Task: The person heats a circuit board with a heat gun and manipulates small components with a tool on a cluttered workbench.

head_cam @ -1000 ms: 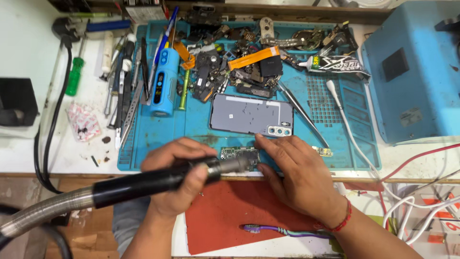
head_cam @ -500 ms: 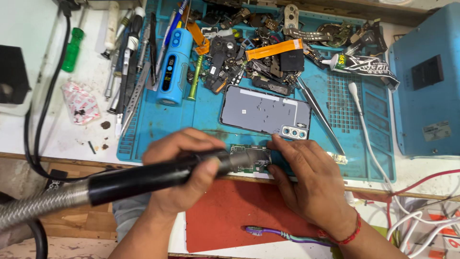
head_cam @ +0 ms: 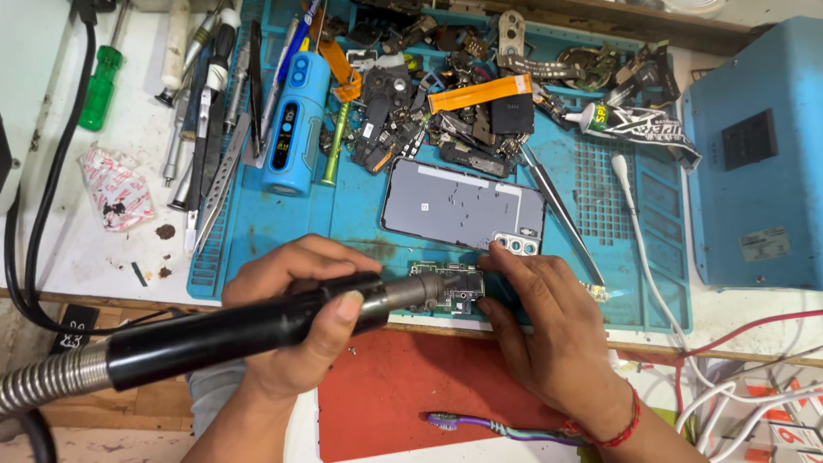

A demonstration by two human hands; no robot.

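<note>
Circuit board lies pinned under right hand fingers.

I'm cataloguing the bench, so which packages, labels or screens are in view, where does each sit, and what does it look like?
Crumpled wrapper: far left on the white bench, white with red print.
Squeezed tube: upper right of the blue mat, black and white, flattened.
Sticker label: front of the blue box at right, small pale rectangle.
Small screen: on the blue cylindrical tool, narrow, dark.
</note>
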